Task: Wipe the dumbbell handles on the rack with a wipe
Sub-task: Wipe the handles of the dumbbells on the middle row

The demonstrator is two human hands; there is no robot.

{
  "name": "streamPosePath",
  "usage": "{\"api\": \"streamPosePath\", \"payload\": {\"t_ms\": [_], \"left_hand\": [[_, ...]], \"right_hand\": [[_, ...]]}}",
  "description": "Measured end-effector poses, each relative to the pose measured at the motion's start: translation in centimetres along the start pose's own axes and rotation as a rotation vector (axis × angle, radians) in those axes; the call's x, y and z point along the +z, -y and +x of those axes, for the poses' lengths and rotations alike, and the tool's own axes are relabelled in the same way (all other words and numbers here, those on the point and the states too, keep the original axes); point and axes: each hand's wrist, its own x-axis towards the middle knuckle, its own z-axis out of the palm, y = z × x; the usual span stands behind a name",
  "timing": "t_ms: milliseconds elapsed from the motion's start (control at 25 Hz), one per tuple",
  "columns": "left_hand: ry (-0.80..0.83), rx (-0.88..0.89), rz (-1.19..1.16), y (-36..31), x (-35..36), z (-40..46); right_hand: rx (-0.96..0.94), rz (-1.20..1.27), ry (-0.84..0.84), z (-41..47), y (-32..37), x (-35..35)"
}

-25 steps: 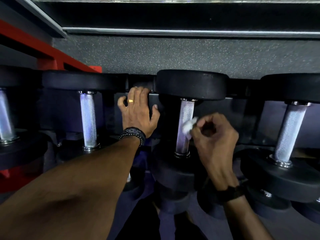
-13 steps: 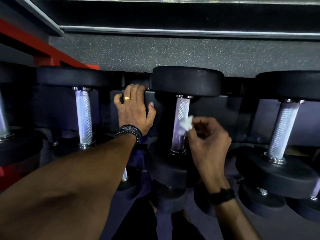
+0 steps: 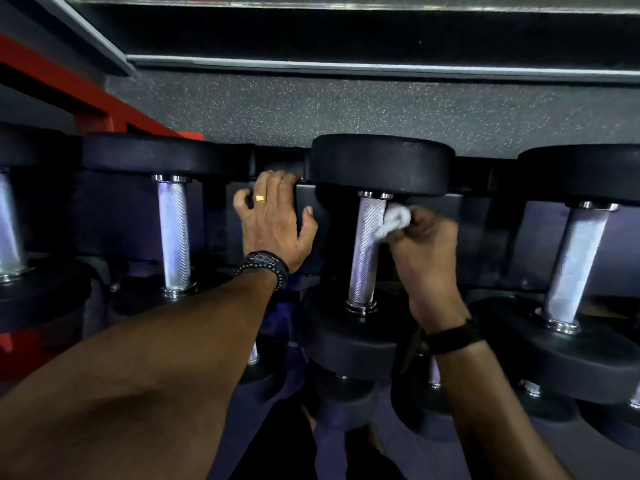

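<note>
Black dumbbells with knurled silver handles lie in a row on the rack (image 3: 429, 216). My right hand (image 3: 424, 251) pinches a crumpled white wipe (image 3: 394, 221) and holds it against the upper right side of the middle dumbbell's handle (image 3: 365, 251). My left hand (image 3: 273, 223), with a gold ring and a beaded bracelet, rests on the rack's dark panel between the middle dumbbell and the one to its left, fingers hooked over the panel's top edge. That left dumbbell's handle (image 3: 174, 233) stands bare. Another handle (image 3: 575, 261) shows on the right.
A further handle (image 3: 8, 223) is cut off at the left edge. Smaller dumbbells (image 3: 343, 393) sit on a lower tier beneath the hands. A red frame (image 3: 59, 88) runs at the upper left. Speckled grey floor (image 3: 346, 105) lies beyond the rack.
My right hand has moved the wipe up the middle handle, from its middle to near the top collar. My left hand has stayed on the rack panel.
</note>
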Motion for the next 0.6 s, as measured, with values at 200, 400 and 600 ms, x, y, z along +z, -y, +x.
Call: {"api": "streamPosePath", "payload": {"t_ms": [200,400,600], "left_hand": [[-0.004,0.011,-0.001,0.1,0.0,0.0],[-0.012,0.01,-0.006,0.1,0.0,0.0],[-0.003,0.003,-0.007,0.1,0.0,0.0]], "right_hand": [[0.044,-0.137,0.408,-2.5,-0.4,-1.5],[0.172,0.177,0.504,-0.3,1.6,-1.5],[0.338,0.303,0.657,-1.3,0.9,-1.2]]}}
